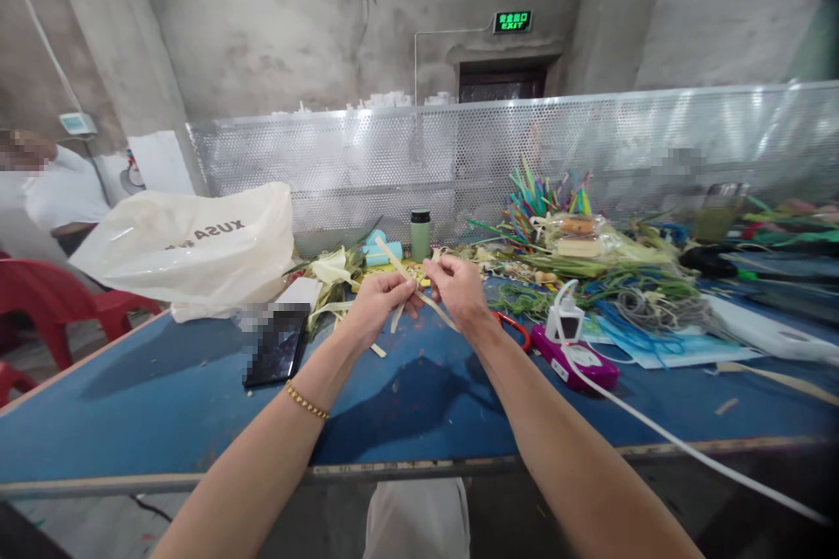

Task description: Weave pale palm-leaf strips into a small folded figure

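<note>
Both of my hands are raised over the blue table (163,402), close together. My left hand (378,297) is closed and pinches pale flat leaf strips (412,284) that cross between the hands. My right hand (457,284) is also closed on the same strips, fingers bent round them. One strip sticks up and left, others hang down toward the table. A gold bracelet (306,402) sits on my left wrist.
A dark phone (279,349) lies left of my hands, a white plastic bag (190,249) behind it. A green bottle (420,236), heaps of leaves and coloured strips (557,210), a purple power strip (577,362) with white cable, red-handled scissors (515,327). A person sits far left near red chairs (45,301).
</note>
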Available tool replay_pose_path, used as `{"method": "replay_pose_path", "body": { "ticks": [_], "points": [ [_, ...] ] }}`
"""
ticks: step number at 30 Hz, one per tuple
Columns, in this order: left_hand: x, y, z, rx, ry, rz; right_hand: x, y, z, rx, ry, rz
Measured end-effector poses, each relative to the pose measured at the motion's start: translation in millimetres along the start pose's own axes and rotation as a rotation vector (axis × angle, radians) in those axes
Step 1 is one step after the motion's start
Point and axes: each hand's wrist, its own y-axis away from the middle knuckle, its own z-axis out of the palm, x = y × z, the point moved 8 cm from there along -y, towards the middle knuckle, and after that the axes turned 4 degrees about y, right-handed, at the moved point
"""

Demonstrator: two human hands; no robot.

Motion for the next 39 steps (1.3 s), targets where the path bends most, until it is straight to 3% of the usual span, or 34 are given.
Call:
{"method": "replay_pose_path", "body": {
  "ticks": [10, 14, 18, 19, 21, 24, 31, 39],
  "points": [
    [-3.9, -1.2, 0.7, -0.051, -0.006, -0.012, 3.8, -3.0, 1.2, -0.012, 0.053, -0.005],
    [-6.5, -3.0, -6.7, -0.015, -0.007, -0.024, 1.6, -6.9, -3.7, 0.025, 0.238, -0.093],
    [-7.5, -2.5, -10.4, 0.002, -0.073, -0.044, -16.4, -6.2, -19.6, 0.166, 0.333, -0.257],
    [-8.1, -1.8, -9.0, -0.017, -0.106, -0.058, -21.0, -5.4, -17.9, 0.137, 0.329, -0.306],
    [-9.4, -0.2, -5.0, -0.07, -0.166, -0.084, -23.4, -3.8, -3.3, -0.056, 0.294, -0.35],
    [-11.1, 0.9, -2.5, -0.118, -0.193, -0.115, -16.5, 1.2, 17.0, -0.31, 0.225, -0.3],
    [-14.6, -2.4, -18.6, 0.025, -0.141, -0.141, -8.0, 0.4, 17.1, -0.276, 0.155, -0.197],
    [-19.6, -6.1, -20.1, 0.055, -0.006, -0.086, 4.3, -3.2, 16.2, -0.243, 0.063, -0.084]
  ]
}}
